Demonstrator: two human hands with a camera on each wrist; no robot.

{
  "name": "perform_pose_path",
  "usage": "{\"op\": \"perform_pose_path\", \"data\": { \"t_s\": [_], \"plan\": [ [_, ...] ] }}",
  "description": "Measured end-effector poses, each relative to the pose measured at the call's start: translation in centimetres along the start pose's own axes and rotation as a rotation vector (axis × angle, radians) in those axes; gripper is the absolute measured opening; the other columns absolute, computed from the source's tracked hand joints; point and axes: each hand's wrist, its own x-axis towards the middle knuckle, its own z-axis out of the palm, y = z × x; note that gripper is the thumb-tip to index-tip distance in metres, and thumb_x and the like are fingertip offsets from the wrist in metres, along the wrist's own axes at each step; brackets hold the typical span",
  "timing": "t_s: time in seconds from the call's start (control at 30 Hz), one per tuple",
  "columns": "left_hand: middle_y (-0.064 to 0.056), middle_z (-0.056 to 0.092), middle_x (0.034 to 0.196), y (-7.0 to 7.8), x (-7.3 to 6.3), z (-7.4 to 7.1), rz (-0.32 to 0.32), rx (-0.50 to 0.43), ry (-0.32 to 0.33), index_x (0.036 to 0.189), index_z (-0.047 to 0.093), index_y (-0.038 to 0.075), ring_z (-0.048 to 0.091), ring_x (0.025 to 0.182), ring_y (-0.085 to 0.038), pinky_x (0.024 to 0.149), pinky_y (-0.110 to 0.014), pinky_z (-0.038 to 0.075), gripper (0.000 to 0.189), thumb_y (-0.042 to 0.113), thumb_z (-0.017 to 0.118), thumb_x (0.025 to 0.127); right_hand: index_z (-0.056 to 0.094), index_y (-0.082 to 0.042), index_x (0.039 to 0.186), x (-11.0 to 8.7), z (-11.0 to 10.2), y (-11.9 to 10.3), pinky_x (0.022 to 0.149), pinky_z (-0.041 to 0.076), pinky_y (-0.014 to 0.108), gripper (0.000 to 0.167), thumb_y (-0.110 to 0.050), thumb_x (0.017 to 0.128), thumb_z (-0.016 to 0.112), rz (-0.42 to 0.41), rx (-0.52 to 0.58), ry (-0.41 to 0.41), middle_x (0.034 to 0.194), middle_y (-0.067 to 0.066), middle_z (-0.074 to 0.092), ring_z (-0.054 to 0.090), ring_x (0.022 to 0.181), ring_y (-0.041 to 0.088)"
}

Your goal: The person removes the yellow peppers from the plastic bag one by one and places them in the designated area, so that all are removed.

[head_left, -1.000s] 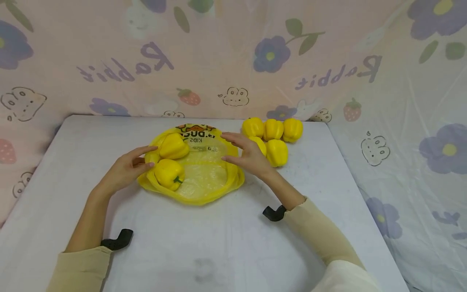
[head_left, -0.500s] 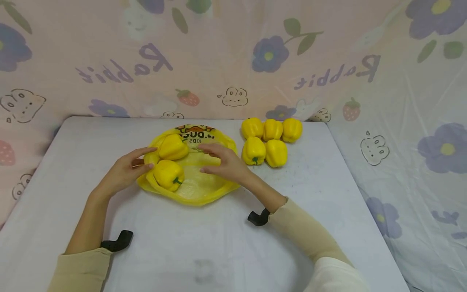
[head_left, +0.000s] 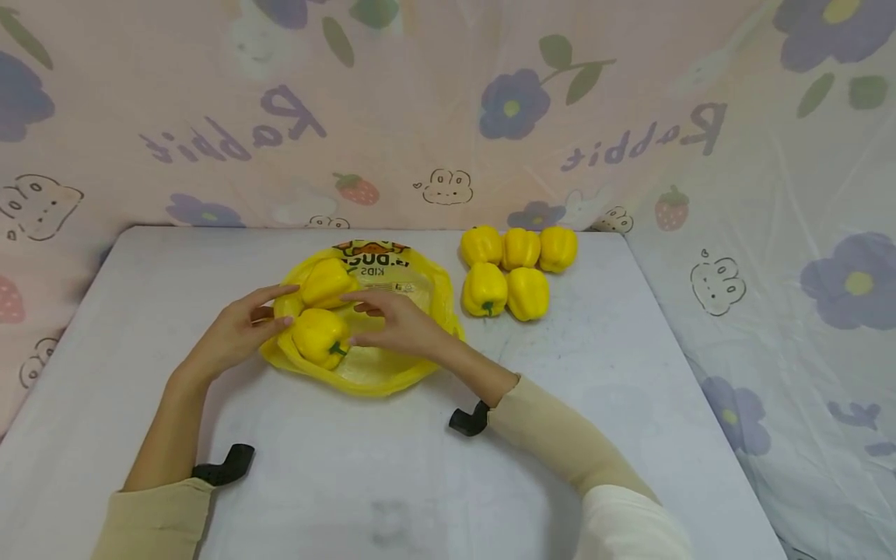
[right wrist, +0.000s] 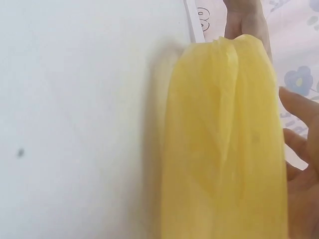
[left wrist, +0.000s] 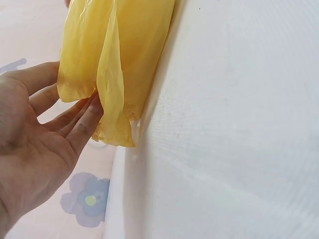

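Observation:
A yellow plastic bag [head_left: 364,386] with dark print on its back wall lies open-mouthed on the table. Two yellow bell peppers rest in its left part: one at the back [head_left: 327,281], one in front [head_left: 316,336] with a green stem. At the bag's left rim, my left hand [head_left: 234,330] touches it, fingertips against the plastic in the left wrist view. My right hand [head_left: 406,327] reaches over the bag from the right, thumb and forefinger spread, tips right at the two peppers. The right wrist view shows the bag's outer side [right wrist: 224,139] beside that hand's fingers.
Right of the bag, several more yellow bell peppers [head_left: 528,294] stand in two rows. A white cloth covers the table [head_left: 350,467], and a printed curtain [head_left: 392,117] hangs behind it. Black bent pieces [head_left: 234,464] stick out at both sleeves.
My right hand has moved left, from the bag's right rim across its mouth to the two peppers. The left hand keeps its place at the left rim.

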Motion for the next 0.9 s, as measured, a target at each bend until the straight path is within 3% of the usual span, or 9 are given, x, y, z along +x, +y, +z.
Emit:
{"op": "perform_pose_path", "data": {
  "t_s": [0.23,0.47,0.73,0.9],
  "plan": [
    [-0.021,0.033,0.156,0.0,0.1,-0.1,0.009,-0.002,-0.001,0.151,0.042,0.014,0.045,0.129,-0.052,0.098,-0.064,0.045,0.054,0.021,0.061,0.101,0.053,-0.014,0.143,1.2,1.2,-0.3,0.103,0.045,0.024,0.061,-0.036,0.090,0.074,0.080,0.065,-0.039,0.141,-0.002,0.056,0.057,0.121,0.011],
    [-0.020,0.033,0.157,0.1,0.1,0.0,0.011,-0.014,0.002,0.151,0.043,0.015,0.044,0.129,-0.051,0.099,-0.062,0.045,0.053,0.022,0.060,0.101,0.053,-0.020,0.143,2.3,2.3,-0.8,0.098,0.048,0.024,0.061,-0.045,0.090,0.071,0.140,-0.005,-0.061,0.137,-0.006,0.057,0.055,0.116,0.006],
    [-0.019,0.033,0.157,0.3,0.0,0.1,-0.008,-0.014,-0.005,0.150,0.045,0.017,0.043,0.131,-0.052,0.099,-0.062,0.045,0.052,0.027,0.060,0.101,0.037,-0.035,0.153,2.5,2.6,-0.5,0.109,0.038,0.030,0.080,-0.052,0.085,0.075,0.233,-0.049,-0.179,0.148,-0.009,0.048,0.047,0.125,0.007],
    [-0.020,0.034,0.156,0.2,0.2,0.2,0.001,-0.010,-0.007,0.150,0.044,0.016,0.044,0.130,-0.052,0.098,-0.063,0.045,0.053,0.026,0.060,0.101,0.024,-0.043,0.156,2.2,2.2,-0.3,0.109,0.037,0.034,0.093,-0.049,0.081,0.080,0.219,-0.056,-0.268,0.151,-0.008,0.043,0.046,0.124,0.009]
  ]
}}
